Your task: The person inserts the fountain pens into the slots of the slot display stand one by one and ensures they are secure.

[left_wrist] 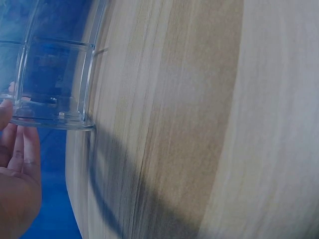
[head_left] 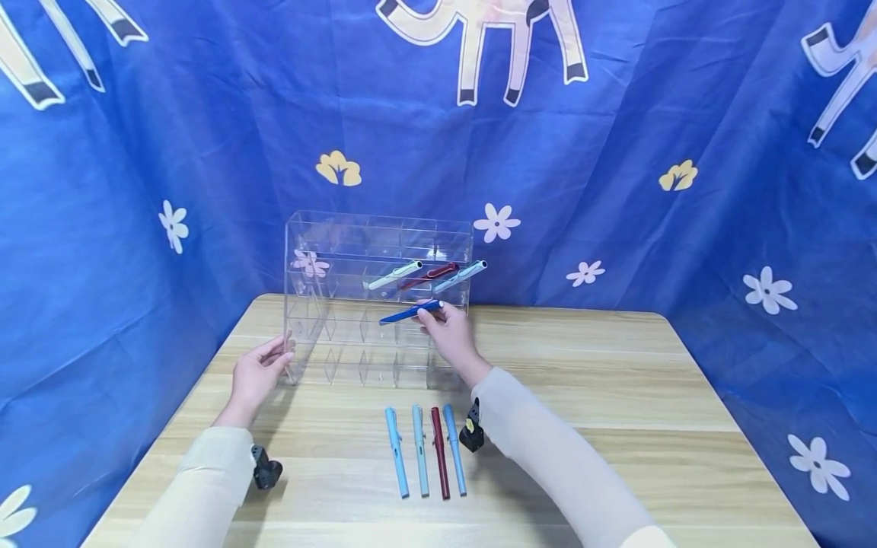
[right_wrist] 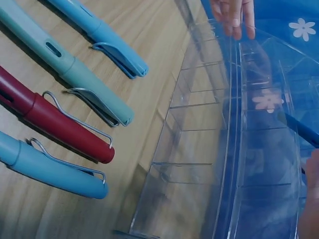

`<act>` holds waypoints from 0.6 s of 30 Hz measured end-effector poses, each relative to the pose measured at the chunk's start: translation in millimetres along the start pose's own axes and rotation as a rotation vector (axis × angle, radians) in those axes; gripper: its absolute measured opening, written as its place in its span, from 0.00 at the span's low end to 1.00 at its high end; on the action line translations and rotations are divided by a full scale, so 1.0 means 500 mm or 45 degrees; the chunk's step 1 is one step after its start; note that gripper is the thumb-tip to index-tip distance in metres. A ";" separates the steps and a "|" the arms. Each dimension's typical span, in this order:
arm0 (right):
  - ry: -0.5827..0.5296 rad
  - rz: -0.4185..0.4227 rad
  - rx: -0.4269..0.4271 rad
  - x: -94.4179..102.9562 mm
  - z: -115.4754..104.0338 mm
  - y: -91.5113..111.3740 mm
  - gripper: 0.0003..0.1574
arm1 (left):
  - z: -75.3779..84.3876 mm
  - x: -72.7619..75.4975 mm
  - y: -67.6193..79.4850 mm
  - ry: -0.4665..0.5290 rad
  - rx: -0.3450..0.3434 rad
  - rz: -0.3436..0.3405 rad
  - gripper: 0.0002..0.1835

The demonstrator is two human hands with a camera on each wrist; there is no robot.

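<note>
My right hand (head_left: pixel 452 339) pinches a dark blue pen (head_left: pixel 404 313) near its right end, in front of the middle tiers of a clear acrylic pen rack (head_left: pixel 308 320). In the right wrist view only the edge of that hand (right_wrist: pixel 311 194) and part of the blue pen (right_wrist: pixel 299 128) show. My left hand (head_left: pixel 256 374) grips the rack's left side panel, thumb on one face and fingers on the other in the left wrist view. A pale green pen (head_left: pixel 395 275), a dark red pen (head_left: pixel 429 275) and a light blue pen (head_left: pixel 460 276) lie slanted in an upper tier.
Several capped pens lie side by side before the rack: a light blue pen (head_left: pixel 397 453), a blue-green pen (head_left: pixel 421 450), a dark red pen (head_left: pixel 440 453) and another blue pen (head_left: pixel 455 450). The wooden table (head_left: pixel 582 396) meets a blue patterned cloth (head_left: pixel 582 190) behind.
</note>
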State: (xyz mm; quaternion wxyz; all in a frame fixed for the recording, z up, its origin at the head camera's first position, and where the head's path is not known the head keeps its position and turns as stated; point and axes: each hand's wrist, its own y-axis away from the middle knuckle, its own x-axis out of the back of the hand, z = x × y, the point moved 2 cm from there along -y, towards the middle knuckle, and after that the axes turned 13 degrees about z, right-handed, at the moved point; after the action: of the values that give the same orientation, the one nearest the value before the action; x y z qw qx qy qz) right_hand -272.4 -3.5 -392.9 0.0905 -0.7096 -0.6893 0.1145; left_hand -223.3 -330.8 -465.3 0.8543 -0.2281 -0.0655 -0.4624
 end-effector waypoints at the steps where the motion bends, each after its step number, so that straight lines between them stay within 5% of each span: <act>1: 0.019 -0.004 -0.005 -0.002 -0.001 -0.001 0.15 | 0.000 0.000 0.000 0.002 0.003 -0.001 0.23; 11: 0.319 -0.069 0.117 -0.015 0.000 -0.016 0.16 | 0.001 0.000 0.000 0.015 0.011 -0.002 0.23; 18: 0.373 -0.053 0.117 -0.025 0.004 -0.020 0.13 | -0.002 0.000 -0.002 0.018 0.012 0.005 0.23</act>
State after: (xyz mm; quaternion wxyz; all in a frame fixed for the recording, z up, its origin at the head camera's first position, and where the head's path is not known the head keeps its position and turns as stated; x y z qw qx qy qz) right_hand -283.1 -15.7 -391.6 0.2249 -0.6993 -0.6774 0.0395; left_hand -224.2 -331.9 -465.8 0.8567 -0.2208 -0.0613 -0.4620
